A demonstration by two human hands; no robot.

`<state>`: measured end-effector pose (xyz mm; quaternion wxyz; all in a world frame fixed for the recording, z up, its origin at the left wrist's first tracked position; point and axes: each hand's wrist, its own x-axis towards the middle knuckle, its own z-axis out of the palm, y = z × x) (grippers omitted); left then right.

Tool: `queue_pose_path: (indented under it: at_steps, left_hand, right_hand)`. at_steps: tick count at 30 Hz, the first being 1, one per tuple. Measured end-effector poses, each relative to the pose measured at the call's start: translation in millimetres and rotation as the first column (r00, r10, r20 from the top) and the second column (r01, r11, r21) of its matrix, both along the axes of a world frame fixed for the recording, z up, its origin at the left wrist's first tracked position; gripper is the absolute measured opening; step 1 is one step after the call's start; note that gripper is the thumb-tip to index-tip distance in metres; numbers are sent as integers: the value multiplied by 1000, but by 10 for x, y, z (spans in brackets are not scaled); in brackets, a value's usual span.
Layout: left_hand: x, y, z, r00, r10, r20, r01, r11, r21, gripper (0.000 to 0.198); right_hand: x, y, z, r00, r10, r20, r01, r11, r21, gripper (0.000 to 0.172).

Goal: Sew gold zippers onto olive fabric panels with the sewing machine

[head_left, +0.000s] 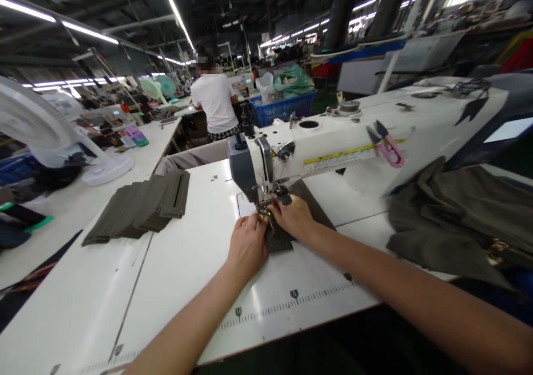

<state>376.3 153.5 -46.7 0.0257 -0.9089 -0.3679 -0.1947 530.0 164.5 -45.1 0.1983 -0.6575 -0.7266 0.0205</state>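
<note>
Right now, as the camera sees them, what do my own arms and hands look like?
Both forearms are bare as far as the picture shows, with no sleeve or watch in view. The left hand and right hand are ungloved. A dark rounded piece shows at the right; I can't tell whether it's worn.

A dark olive-brown fabric piece (pixel 280 244) lies flat on the white tabletop (pixel 195 242) — partly under the sewing machine (pixel 353 136) — with a narrow gold-toned, zipper-like strip (pixel 272 226) along it.
</note>
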Motion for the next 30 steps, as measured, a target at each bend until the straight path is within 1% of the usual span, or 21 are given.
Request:
queue_pose_path:
  at_steps: [1, 2, 3, 4, 5, 6, 8, 11, 16, 19, 23, 26, 28, 30]
  left_hand:
    - [-11, -20, -9, 1000, -7, 10, 7, 1000, 0, 41]
    - [-21, -40, -19, 1000, -24, 19, 23, 1000, 5, 38]
    - [-31, -59, -29, 999, -46, 27, 45, 999, 17, 35]
    - [-39, -74, -39, 997, -69, 32, 68, 997, 33, 33]
    - [-45, -85, -48, 995, -91, 35, 89, 995, 54, 31]
    - [-49, -91, -55, 993, -111, 37, 108, 991, 76, 29]
    - [-50, -89, -61, 990, -136, 33, 132, 985, 107, 26]
    - [-45, -58, -49, 987, -159, 36, 153, 979, 133, 26]
    - [-35, 40, -22, 980, -193, 43, 186, 973, 137, 26]
    - [-28, 121, -37, 982, -183, 47, 175, 975, 134, 27]
    - [-24, 208, -47, 990, -137, 46, 131, 985, 115, 29]
    - [-54, 220, -12, 993, -109, 37, 106, 992, 74, 29]
    - [-88, 204, 20, 989, -136, 49, 134, 990, 33, 29]
    - [-120, 176, 39, 986, -150, 67, 149, 989, 19, 27]
  right_hand:
    - [33, -123, -7, 996, 94, 8, -95, 995, 26, 29]
    - [67, -251, -25, 977, 213, 17, -214, 975, 53, 29]
    - [100, -372, -51, 933, 358, 29, -359, 927, 110, 35]
    - [127, -476, -83, 899, 436, 37, -437, 886, 155, 40]
    - [146, -555, -116, 872, 488, 42, -486, 852, 195, 43]
    - [157, -607, -145, 860, 509, 42, -504, 834, 223, 43]
    - [160, -632, -183, 864, 502, 36, -495, 834, 241, 38]
    - [150, -562, -189, 859, 510, 50, -505, 824, 257, 36]
    - [160, -424, -169, 839, 538, 76, -536, 796, 281, 38]
    - [161, -339, -180, 836, 545, 65, -540, 793, 281, 39]
    - [151, -247, -213, 857, 516, 0, -493, 818, 297, 37]
    - [152, -231, -207, 881, 472, -40, -438, 843, 312, 34]
    - [160, -236, -158, 892, 451, -13, -426, 852, 303, 29]
    - [172, -239, -71, 913, 408, 20, -400, 884, 242, 22]
